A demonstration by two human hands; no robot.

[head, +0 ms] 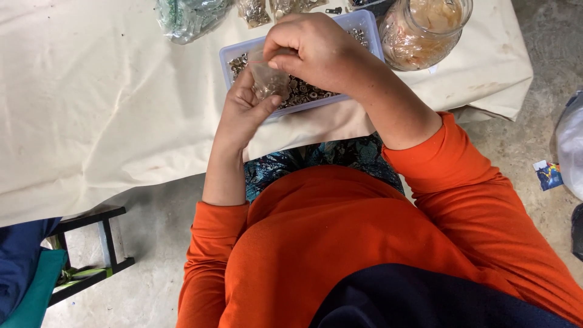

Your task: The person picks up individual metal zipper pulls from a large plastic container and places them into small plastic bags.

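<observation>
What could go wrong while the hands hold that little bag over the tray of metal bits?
The small clear bag is pinched between the left hand and right hand above the tray. Metal bits could perhaps miss its mouth and scatter on the cloth. The tray sits near the table edge, so a forearm bump might tip it.

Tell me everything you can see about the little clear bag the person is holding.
The small clear plastic bag looks thin, soft and crumpled, with a few small metal pieces inside. The left hand cradles it from below, thumb against its side, while the right hand pinches its top edge. It hangs just above the pale plastic tray of small metal parts on the cloth-covered table.
</observation>
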